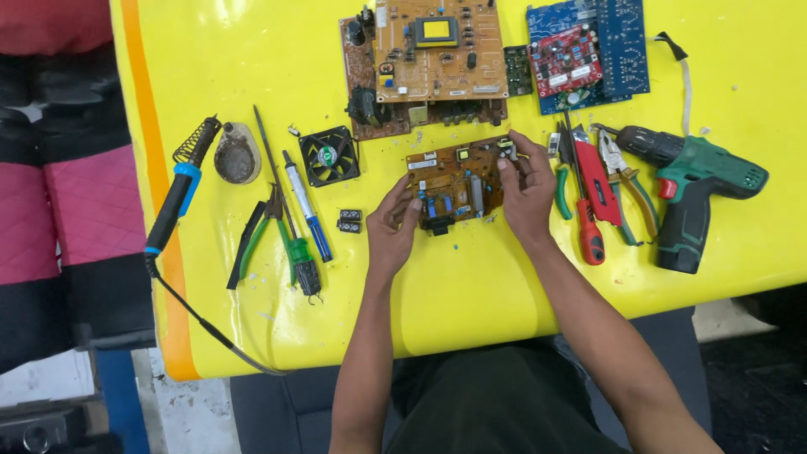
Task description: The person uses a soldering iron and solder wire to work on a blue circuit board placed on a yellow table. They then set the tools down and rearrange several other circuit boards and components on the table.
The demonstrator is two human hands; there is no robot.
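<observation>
Small brown circuit board (456, 179) is held at centre of the yellow surface (471, 294), just near of the large brown board (433, 63). It is gripped from both ends: left hand (392, 225) closed on its near-left corner w/ thumb and fingers pinched, right hand (524, 189) clamped on its right edge, fingers curled over the top. Board appears slightly lifted or tilted off the surface; can't be told for sure. Components (blue parts, yellow blocks, a black connector at the near edge) are seen all in place on it, so work on it is judged as barely begun, at handling/inspection stage; no tool is held.

Just left of the board, two small black parts (350, 220) lie loose. Further left: a black fan (329, 155), a blue-tipped pen tool (307, 210), green-handled pliers (267, 231), a soldering iron (172, 202) w/ cable, its round stand (237, 154). To the right, untouched: red screwdriver (588, 202), more pliers (626, 181), a green cordless drill (693, 189). Far right, a blue board stack (588, 55) w/ a red board on top
</observation>
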